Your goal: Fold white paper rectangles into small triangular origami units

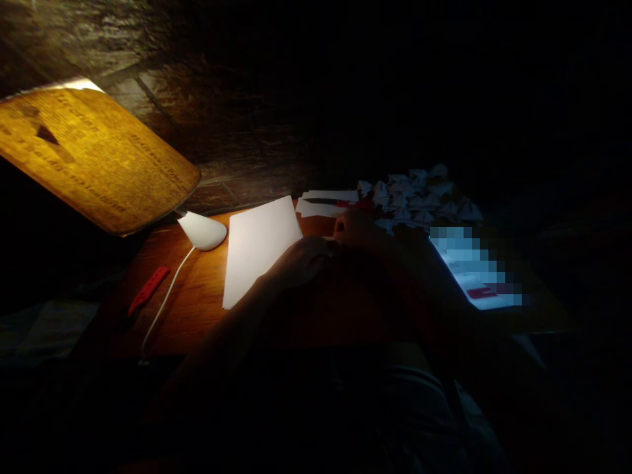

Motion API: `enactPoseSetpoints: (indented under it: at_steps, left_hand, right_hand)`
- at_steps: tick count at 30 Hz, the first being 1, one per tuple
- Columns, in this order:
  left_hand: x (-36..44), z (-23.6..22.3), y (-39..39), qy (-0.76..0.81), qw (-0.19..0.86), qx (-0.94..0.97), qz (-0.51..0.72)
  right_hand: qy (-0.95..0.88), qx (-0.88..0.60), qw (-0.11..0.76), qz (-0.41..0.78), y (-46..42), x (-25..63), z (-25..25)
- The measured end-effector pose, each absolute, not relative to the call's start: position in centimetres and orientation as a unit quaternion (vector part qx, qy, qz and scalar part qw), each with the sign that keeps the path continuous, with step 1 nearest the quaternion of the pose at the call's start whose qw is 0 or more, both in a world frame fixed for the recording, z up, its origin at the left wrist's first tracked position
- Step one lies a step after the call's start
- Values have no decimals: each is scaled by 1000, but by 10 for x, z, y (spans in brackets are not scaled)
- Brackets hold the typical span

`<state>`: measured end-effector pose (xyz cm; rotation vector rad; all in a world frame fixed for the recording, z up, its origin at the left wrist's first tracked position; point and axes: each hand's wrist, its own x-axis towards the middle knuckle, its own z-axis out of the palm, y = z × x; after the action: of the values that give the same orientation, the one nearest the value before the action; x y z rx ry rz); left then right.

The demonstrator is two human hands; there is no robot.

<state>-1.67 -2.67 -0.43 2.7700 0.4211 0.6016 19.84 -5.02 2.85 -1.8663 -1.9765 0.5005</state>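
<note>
In dim light, my left hand (307,257) and my right hand (356,230) meet over the middle of the wooden table. Fingers of both are closed around a small piece of paper (326,239), of which only a pale sliver shows; its shape is mostly hidden. Left of my left hand lies a stack of white paper sheets (264,250), partly under that forearm. Just beyond my hands are cut paper pieces (316,208) with red-handled scissors (348,204) on them. Several small folded paper shapes (419,197) are heaped beyond my right hand.
A lamp with a yellow printed shade (108,158) and white base (205,232) stands at the left. Its white cable (165,303) runs to the table's front edge. Nearby lies a red strap-like object (149,288). A lit phone-like screen (474,270) is on the right. Behind rises a stone-textured wall (212,105).
</note>
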Motion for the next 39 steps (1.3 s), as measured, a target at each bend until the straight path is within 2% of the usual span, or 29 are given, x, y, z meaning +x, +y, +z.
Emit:
enactPoseSetpoints:
  at_steps: [7,18,39]
  left_hand:
    - [-15,-5,-25,147,126,959,205]
    - [-15,-4,-24,152,122,961,198]
    - [-15,-6,-23,158,120,961,191]
  right_hand:
    - [-670,-691,163,217,-48,194,38]
    - [-634,-685,244,262,-40,209,24]
    - [-643,-663,266,274,-38,209,20]
